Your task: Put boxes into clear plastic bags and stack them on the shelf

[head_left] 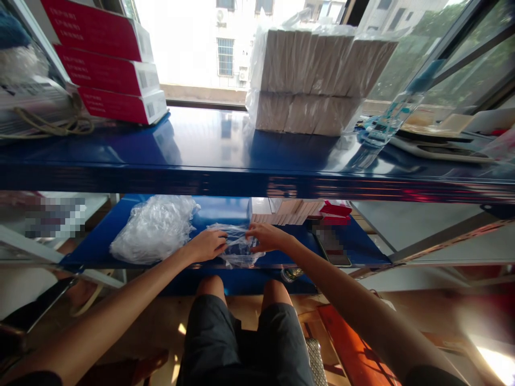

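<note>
Clear plastic film [238, 247] between two hands [206, 245]; three red boxes [107, 67]

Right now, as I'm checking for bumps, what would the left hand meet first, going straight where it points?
Likely the clear plastic film, which the left hand seems to touch; beyond it is the right hand. Exact depth is unclear.

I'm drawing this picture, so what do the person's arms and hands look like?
The left hand and right hand wear no gloves, and I see no rings or watch. The left forearm and right forearm are bare. Near the bottom corners, a dark left sleeve and right sleeve show.
</note>
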Motion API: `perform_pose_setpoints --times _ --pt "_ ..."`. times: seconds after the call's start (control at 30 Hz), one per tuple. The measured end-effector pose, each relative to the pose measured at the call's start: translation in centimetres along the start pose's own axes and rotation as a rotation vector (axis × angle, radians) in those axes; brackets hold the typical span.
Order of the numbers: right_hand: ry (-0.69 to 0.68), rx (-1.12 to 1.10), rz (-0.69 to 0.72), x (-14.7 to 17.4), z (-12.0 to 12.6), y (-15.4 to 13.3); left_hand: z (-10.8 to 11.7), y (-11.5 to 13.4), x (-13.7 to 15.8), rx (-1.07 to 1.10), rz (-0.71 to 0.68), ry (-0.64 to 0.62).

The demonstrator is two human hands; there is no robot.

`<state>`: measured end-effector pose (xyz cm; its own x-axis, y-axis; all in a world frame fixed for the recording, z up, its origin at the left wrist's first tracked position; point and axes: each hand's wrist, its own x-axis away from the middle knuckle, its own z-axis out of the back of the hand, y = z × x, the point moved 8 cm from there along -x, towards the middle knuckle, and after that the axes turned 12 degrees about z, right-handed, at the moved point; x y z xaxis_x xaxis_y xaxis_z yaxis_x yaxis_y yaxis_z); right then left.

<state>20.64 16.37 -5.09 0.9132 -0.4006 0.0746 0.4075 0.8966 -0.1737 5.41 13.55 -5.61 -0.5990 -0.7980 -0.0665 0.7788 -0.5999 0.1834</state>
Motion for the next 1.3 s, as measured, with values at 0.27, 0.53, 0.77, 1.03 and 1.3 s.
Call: perform_pose_setpoints --times 0.27,0.53,0.77,1.03,1.3 --pt "-0.141 -0.044 0.047 0.6 1.0 0.0 0.1 -0.8 -0.4 -0.044 0.16 0.042" --pt "0.079 0.021 -0.105 0.3 2.3 -2.0 -0.8 0.0 -1.3 -0.11 0.296 0.042" --pt "0.325 0.036 -0.188 1.6 4.2 -0.4 2.1 2.6 -0.7 -0.009 0.016 0.265" --pt "0.302 0.137 -0.77 0.2 4.7 2.8 2.0 2.0 -1.6 -0.121 0.19 0.282" --pt "0.297 0.072 -0.87 -3.9 4.7 5.2 0.3 0.1 -1.0 -0.17 0.395 0.216"
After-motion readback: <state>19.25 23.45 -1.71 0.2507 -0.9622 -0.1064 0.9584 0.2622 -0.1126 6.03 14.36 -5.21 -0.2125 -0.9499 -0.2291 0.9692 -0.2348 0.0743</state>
